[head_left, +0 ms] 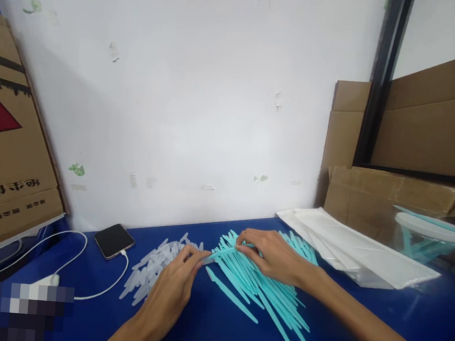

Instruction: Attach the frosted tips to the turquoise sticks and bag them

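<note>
My left hand (177, 285) pinches a translucent plastic cap (207, 260) between thumb and fingertips. With thumb and index finger closed, my right hand (270, 252) grips a slim turquoise eyebrow razor (224, 252), its tip meeting the cap. Whether the tip is inside the cap cannot be made out. Beneath my right hand spreads a pile of turquoise eyebrow razors (276, 298), partly hidden by it. One separate razor (235, 296) lies in front of the pile. Left of my left hand is a heap of translucent caps (152, 267).
A phone (114, 241) with a white cable (126, 273) lies at the left on the blue table (93, 323). White plastic bags (348, 243) lie at the right, near a tub (427, 233) with turquoise pieces. Cardboard boxes (18, 122) stand at both sides against the white wall (201, 105).
</note>
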`<state>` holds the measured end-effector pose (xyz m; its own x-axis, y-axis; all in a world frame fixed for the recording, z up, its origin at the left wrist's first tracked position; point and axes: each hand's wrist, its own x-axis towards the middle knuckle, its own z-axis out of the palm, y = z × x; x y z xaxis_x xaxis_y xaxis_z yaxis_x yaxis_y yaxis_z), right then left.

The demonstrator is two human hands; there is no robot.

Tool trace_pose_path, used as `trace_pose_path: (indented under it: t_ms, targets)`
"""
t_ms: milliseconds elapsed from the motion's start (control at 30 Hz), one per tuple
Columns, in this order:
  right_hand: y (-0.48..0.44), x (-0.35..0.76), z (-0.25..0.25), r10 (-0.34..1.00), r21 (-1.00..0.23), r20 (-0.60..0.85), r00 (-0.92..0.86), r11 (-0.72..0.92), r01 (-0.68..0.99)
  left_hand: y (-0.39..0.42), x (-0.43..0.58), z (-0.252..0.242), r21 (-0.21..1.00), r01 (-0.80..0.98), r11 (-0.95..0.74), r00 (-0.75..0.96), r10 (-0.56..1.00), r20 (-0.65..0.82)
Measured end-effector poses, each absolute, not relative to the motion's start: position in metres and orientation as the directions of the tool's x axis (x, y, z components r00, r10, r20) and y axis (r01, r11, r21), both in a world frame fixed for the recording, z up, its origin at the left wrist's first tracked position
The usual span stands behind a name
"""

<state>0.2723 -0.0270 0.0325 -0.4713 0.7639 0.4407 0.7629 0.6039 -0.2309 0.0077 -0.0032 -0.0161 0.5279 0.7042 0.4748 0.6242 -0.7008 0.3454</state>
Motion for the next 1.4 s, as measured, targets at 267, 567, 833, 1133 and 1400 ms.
trace_pose_path:
  t_ms: [267,567,833,1133,1400]
  targets:
    - [-0.026,0.276,0.033,0.755,-0.249,0.469,-0.458,0.611,0.752,-0.004,0.006,-0.015,0.331,0.63,-0.703,0.528,0.7,0.481]
    - [-0.029,0.261,0.025,0.752,-0.354,0.439,-0.492,0.648,0.674,-0.012,0.008,-0.016,0.375,0.548,-0.748,0.532,0.658,0.533]
    - [-0.031,0.258,0.021,0.711,-0.244,0.445,-0.544,0.681,0.69,-0.01,0.006,-0.018,0.347,0.487,-0.802,0.501,0.581,0.641]
    - [-0.033,0.254,0.022,0.669,0.01,0.435,-0.603,0.666,0.746,-0.017,0.013,-0.016,0.273,0.588,-0.762,0.528,0.616,0.585]
    - [-0.009,0.288,0.028,0.845,-0.015,0.523,-0.117,0.146,0.989,0.002,0.001,-0.028,0.039,0.843,-0.537,0.482,0.785,0.39]
